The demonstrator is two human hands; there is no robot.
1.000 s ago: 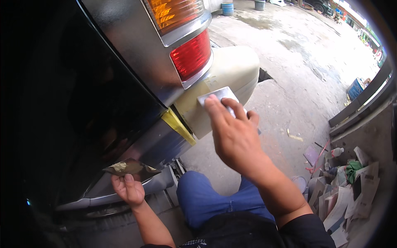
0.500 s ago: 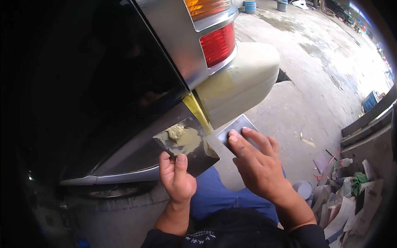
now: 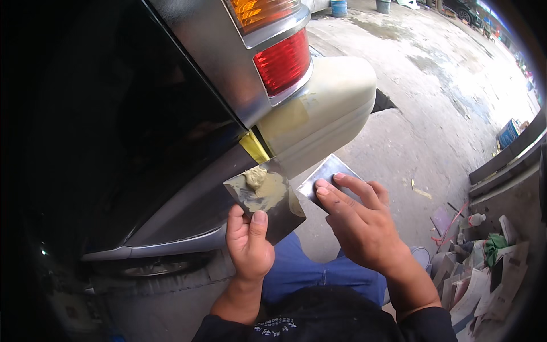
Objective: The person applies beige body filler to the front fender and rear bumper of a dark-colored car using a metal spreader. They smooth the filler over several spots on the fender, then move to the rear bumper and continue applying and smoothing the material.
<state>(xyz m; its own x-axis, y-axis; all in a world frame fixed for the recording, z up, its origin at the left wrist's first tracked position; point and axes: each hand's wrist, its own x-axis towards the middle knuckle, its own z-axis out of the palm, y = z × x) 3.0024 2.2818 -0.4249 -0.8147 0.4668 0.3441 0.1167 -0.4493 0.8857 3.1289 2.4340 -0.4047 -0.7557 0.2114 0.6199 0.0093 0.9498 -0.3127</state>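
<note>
Between thumb and fingers, my left hand [image 3: 249, 245] grips a flat dark mixing plate [image 3: 280, 216]. A lump of yellowish-green body filler [image 3: 256, 179] sits on the plate's far part, with a smeared layer around it. My right hand [image 3: 362, 219] holds a thin metal filler spreader [image 3: 326, 175], two fingers pressed on its upper face; the thumb is hidden. The spreader is apart from the plate, to its right. Just beyond both is the cream-coloured bumper corner [image 3: 325, 122], bearing a yellowish filler patch. A yellow strip [image 3: 252, 147] lies at the seam between bumper and dark body panel.
The vehicle's dark side [image 3: 114, 131] fills the left, above a wheel [image 3: 156, 267]. A red tail light [image 3: 283, 62] sits over the bumper. At lower right, papers and scraps [image 3: 476, 285] are heaped by a low wall. A blue bucket [image 3: 509, 133] stands farther off.
The filler on the plate has been gathered into a more compact lump. The plate has shifted slightly right, closer to the spreader. The vehicle appears a little further left in view.
</note>
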